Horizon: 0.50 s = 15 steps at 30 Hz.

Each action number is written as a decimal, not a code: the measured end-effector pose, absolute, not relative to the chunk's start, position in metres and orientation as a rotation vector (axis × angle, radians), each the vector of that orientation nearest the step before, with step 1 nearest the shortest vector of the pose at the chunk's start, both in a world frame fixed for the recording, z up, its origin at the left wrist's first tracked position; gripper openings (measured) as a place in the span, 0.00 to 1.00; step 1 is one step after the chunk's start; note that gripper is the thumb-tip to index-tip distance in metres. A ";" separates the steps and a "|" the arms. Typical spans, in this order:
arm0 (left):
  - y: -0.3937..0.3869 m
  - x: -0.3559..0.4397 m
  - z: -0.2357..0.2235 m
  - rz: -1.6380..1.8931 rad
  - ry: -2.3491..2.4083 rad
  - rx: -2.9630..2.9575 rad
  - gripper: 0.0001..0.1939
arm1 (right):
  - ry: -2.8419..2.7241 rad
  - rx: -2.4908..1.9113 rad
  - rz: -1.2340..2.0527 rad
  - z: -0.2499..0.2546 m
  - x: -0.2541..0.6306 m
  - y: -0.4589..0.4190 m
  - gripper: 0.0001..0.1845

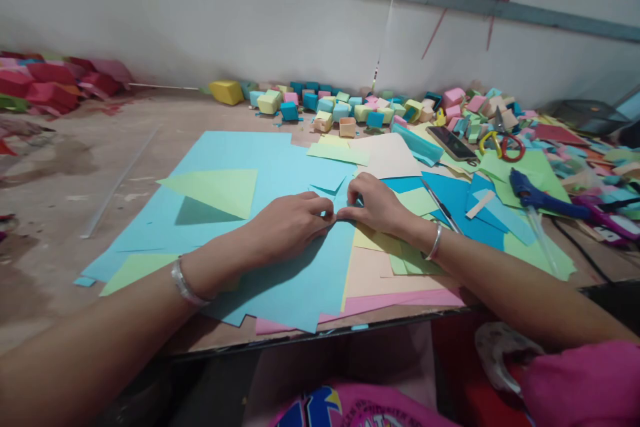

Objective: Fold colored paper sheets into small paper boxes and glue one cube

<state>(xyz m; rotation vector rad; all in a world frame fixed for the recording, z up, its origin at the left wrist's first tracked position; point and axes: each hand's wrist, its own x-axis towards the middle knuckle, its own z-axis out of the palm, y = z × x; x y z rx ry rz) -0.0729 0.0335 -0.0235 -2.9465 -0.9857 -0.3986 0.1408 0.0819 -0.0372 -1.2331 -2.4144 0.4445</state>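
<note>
My left hand [293, 227] and my right hand [374, 205] meet over large light blue paper sheets [280, 287], thumbs and fingers pinched with the tips almost touching. Between them is a small light blue piece of paper [327, 179], its upper part showing just beyond the fingers. The fingers hide its lower part, and its colour blends with the sheet below. A folded pale green paper [220, 190] stands partly raised left of my hands. Beside my right wrist lie pale green and yellow paper pieces [413, 257] and a pen [443, 203].
Many small folded paper boxes [310, 101] line the wall. At right are a phone [451, 143], scissors [501, 145], a blue glue gun [547, 200] and paper scraps [607, 163]. Red paper shapes [53, 83] sit far left, near a clear glue stick [120, 183].
</note>
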 end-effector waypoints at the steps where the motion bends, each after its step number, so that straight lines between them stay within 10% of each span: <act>1: 0.033 -0.073 -0.023 -0.339 -0.985 -2.946 0.16 | -2.432 -1.234 0.445 -0.036 0.141 0.082 0.16; 15: 0.033 -0.069 -0.024 -0.206 -0.983 -2.858 0.16 | -2.483 -1.503 0.457 -0.015 0.163 0.093 0.15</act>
